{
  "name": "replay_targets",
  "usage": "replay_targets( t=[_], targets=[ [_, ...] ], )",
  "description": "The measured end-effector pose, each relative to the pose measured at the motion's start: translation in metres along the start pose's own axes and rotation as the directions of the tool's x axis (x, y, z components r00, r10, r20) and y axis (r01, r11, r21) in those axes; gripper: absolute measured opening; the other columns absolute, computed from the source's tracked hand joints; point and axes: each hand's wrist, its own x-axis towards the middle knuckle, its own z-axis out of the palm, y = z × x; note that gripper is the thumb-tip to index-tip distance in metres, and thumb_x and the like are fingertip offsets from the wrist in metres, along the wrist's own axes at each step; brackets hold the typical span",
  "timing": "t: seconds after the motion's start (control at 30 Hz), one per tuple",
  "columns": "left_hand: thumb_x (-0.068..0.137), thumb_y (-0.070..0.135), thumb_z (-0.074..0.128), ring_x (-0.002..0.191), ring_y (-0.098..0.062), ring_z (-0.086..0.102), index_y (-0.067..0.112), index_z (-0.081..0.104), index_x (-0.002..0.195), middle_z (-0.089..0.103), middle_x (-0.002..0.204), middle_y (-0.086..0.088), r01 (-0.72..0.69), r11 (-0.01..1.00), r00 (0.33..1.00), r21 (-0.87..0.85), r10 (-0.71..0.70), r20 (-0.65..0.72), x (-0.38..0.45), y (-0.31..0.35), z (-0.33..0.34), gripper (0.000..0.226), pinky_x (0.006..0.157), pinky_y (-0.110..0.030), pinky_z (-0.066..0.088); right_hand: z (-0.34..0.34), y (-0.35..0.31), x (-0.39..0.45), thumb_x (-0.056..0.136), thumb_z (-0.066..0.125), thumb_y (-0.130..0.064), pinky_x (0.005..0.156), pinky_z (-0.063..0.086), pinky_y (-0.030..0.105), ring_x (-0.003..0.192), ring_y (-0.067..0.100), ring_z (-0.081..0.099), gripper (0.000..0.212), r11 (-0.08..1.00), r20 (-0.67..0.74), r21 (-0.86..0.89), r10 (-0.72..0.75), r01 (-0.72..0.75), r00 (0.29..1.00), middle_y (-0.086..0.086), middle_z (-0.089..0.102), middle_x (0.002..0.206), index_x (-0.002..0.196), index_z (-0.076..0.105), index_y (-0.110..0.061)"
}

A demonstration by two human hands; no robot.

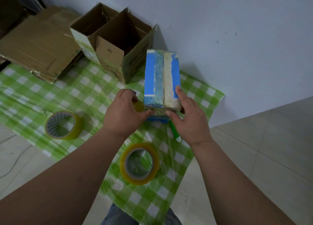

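Observation:
A blue and white box [161, 75], wrapped in clear tape, stands on the green checked cloth [88, 92] in front of me. My right hand [188, 116] grips its near right corner, index finger on top and thumb on the near end. My left hand [123, 113] is at the near left corner, its thumb pressing the box's end. Its fingers curl round a yellowish tape roll [138, 105] that is mostly hidden behind the hand.
Two yellow tape rolls [62, 124] [139, 163] lie on the cloth near me. A green-handled object [174, 130] pokes out under my right hand. Two open cardboard boxes [118, 43] [92, 24] and flattened cardboard [37, 45] stand at the back by the wall.

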Motion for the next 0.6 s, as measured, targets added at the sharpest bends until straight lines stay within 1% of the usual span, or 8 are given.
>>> replay_targets(
  t=[0.13,0.23,0.3,0.37,0.43,0.5,0.53,0.6],
  targets=[
    [0.069,0.043,0.083,0.09,-0.008,0.047,0.024,0.049,0.098,0.046,0.109,0.012,0.028,1.0,0.998,-0.015,-0.027,0.049,-0.002,-0.003,-0.001,0.048,0.073,-0.029,0.039,-0.003,0.0,-0.004,0.089,0.069,-0.018,0.088,0.052,0.036,0.103,0.023,0.061,0.078,1.0,0.045,-0.017,-0.008,0.008,0.999,0.009,0.057,0.129,0.154,0.026,-0.024],
    [0.078,0.036,0.077,0.09,-0.007,0.048,0.024,0.054,0.096,0.05,0.11,0.012,0.143,0.987,0.989,-0.073,-0.14,0.047,-0.007,-0.008,-0.008,0.032,0.075,-0.027,0.036,-0.005,-0.001,-0.007,0.093,0.064,-0.018,0.094,0.05,0.037,0.112,0.021,0.058,0.079,0.999,0.09,0.008,0.032,-0.032,0.995,0.003,0.055,0.138,0.155,0.017,-0.032],
    [0.084,0.034,0.071,0.08,-0.01,0.054,0.023,0.06,0.095,0.057,0.106,0.013,0.266,0.949,0.964,-0.167,-0.265,0.027,-0.013,-0.012,-0.016,0.019,0.069,-0.028,0.04,-0.006,-0.005,-0.011,0.093,0.063,-0.023,0.098,0.048,0.036,0.122,0.018,0.055,0.082,0.997,0.107,0.035,0.069,-0.073,0.992,-0.002,0.05,0.144,0.155,0.01,-0.038],
    [0.089,0.033,0.066,0.066,-0.004,0.055,0.025,0.064,0.093,0.061,0.092,0.017,0.353,0.9,0.932,-0.258,-0.361,0.014,-0.019,-0.014,-0.026,0.009,0.058,-0.026,0.043,-0.005,-0.008,-0.014,0.091,0.065,-0.029,0.098,0.047,0.034,0.124,0.014,0.052,0.08,0.987,0.031,0.07,0.145,-0.147,0.989,-0.005,0.047,0.146,0.154,0.016,-0.035],
    [0.091,0.033,0.064,0.056,0.0,0.051,0.03,0.066,0.089,0.059,0.078,0.02,0.4,0.867,0.907,-0.299,-0.422,-0.01,-0.029,-0.014,-0.036,0.004,0.049,-0.022,0.038,-0.004,-0.012,-0.019,0.086,0.069,-0.027,0.085,0.05,0.034,0.106,0.014,0.058,0.063,0.952,-0.122,0.159,0.282,-0.262,0.952,-0.002,0.055,0.129,0.141,0.038,-0.024],
    [0.09,0.036,0.066,0.054,0.0,0.052,0.032,0.067,0.083,0.058,0.074,0.022,0.415,0.842,0.891,-0.346,-0.452,-0.032,-0.038,-0.011,-0.044,0.008,0.047,-0.022,0.035,-0.003,-0.018,-0.025,0.082,0.068,-0.02,0.069,0.047,0.032,0.082,0.014,0.058,0.032,0.929,-0.197,0.204,0.348,-0.309,0.917,-0.002,0.059,0.1,0.11,0.053,-0.021],
    [0.09,0.036,0.067,0.055,0.001,0.054,0.033,0.066,0.08,0.058,0.073,0.022,0.414,0.828,0.887,-0.378,-0.461,-0.037,-0.042,-0.008,-0.048,0.01,0.048,-0.023,0.036,-0.002,-0.021,-0.03,0.082,0.067,-0.019,0.064,0.044,0.029,0.074,0.012,0.056,0.019,0.929,-0.178,0.204,0.345,-0.308,0.922,-0.003,0.06,0.088,0.097,0.055,-0.022],
    [0.089,0.037,0.069,0.057,-0.004,0.054,0.032,0.066,0.075,0.061,0.07,0.016,0.414,0.784,0.875,-0.462,-0.483,-0.034,-0.051,-0.003,-0.053,0.015,0.051,-0.026,0.041,0.003,-0.032,-0.042,0.083,0.067,-0.019,0.059,0.043,0.024,0.066,0.008,0.055,0.012,0.933,-0.09,0.239,0.296,-0.268,0.951,-0.006,0.059,0.075,0.082,0.056,-0.023]
  ],
)
